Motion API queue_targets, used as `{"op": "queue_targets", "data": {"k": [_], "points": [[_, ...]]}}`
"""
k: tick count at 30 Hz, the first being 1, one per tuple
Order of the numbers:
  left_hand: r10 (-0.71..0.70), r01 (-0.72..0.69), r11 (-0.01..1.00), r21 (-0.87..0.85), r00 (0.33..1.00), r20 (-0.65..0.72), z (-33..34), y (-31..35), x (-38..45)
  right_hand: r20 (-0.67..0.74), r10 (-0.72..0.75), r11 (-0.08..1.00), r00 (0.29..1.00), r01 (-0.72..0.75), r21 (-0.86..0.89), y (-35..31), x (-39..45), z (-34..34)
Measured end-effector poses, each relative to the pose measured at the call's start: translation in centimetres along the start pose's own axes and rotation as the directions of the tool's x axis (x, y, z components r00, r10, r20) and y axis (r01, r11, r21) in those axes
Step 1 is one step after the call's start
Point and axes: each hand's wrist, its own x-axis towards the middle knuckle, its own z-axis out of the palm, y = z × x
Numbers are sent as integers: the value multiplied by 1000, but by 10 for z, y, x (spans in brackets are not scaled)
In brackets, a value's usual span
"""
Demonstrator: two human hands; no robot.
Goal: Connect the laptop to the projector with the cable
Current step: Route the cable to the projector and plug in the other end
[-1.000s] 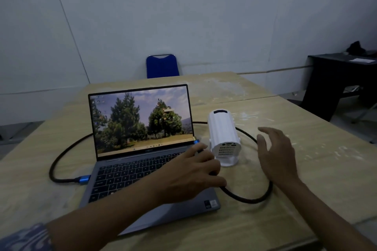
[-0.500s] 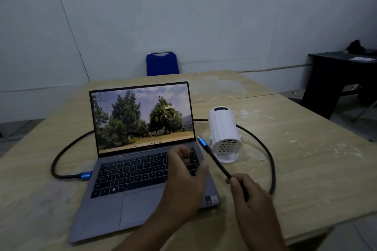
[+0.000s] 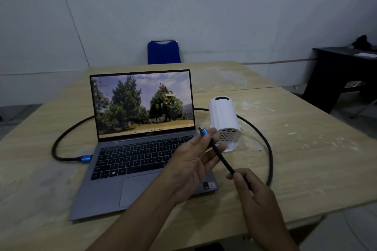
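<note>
Cable (image 3: 221, 158) is black and braided, and you've got its free end up in the air between your two hands, right over the laptop's near right corner. Its blue plug (image 3: 204, 133) points up and away, just short of the projector (image 3: 224, 117) and not touching it. Your right hand (image 3: 252, 191) is closed around the cable lower down, thumb on top, fingers curled under, wrist coming in from the bottom right. Your left hand (image 3: 192, 166) is palm up with fingers spread loose; the plug end lies against the fingertips, but you're not really pinching it, so call that hand open and just supporting.

From your right hand the cable loops out across the table (image 3: 306, 149), swings behind the projector and the laptop (image 3: 142, 149), and comes round the left side, where the other blue plug (image 3: 86, 158) sits against the laptop's left edge. Can't tell if it's fully seated.

Laptop is open, screen lit with a tree wallpaper. Projector is white and lies tilted on its stand just right of the screen, its vented port face toward you. Your left forearm crosses over the laptop's palm rest. Behind the table there's a blue chair (image 3: 163, 52), and a dark desk (image 3: 342, 63) stands off to the right.
</note>
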Motion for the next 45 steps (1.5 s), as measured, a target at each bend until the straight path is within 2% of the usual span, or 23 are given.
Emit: {"op": "queue_targets", "data": {"k": [3,7,12,15,18,20,22,26,28,31,33,35,41,43,45], "points": [[66,-66,998,-9,997,-51,-1,-1,-3,32,-19,1000,999,19,0,-1,3,1],[153,-172,983,-62,959,-240,-3,-10,-6,91,-55,996,994,60,-58,0,7,2],[166,-284,942,-176,855,-492,-5,-27,-7,147,-105,958,984,140,-249,4,12,6],[167,-348,912,-216,798,-579,-3,-37,-8,133,-132,919,982,171,-356,8,15,11],[221,-407,898,-168,746,-628,-2,-43,-10,145,-128,897,981,177,-406,10,17,15],[264,-404,908,-107,753,-603,-3,-41,-12,160,-135,907,978,187,-378,9,18,15],[301,-368,929,-23,792,-531,-6,-34,-15,170,-154,922,973,204,-329,8,20,13],[377,-299,921,249,841,-388,-12,-23,-22,233,-180,934,956,240,-265,11,21,9],[424,-273,867,416,844,-329,-15,-21,-25,279,-187,907,942,275,-319,16,23,6],[485,-218,707,672,842,-237,-21,-21,-25,365,-188,819,912,351,-454,21,25,-1],[458,-162,613,773,870,-181,-25,-19,-23,427,-189,730,884,418,-541,23,26,-6],[389,-116,585,803,909,-152,-28,-15,-21,480,-202,659,854,481,-578,25,26,-9],[210,10,445,896,971,-115,-22,-3,-10,546,-300,577,782,605,-549,27,21,-17],[137,36,515,857,983,-123,-17,0,-7,513,-336,616,790,596,-515,29,18,-20],[73,51,672,739,988,-136,-11,1,-5,420,-328,704,846,515,-489,31,15,-24]]}}
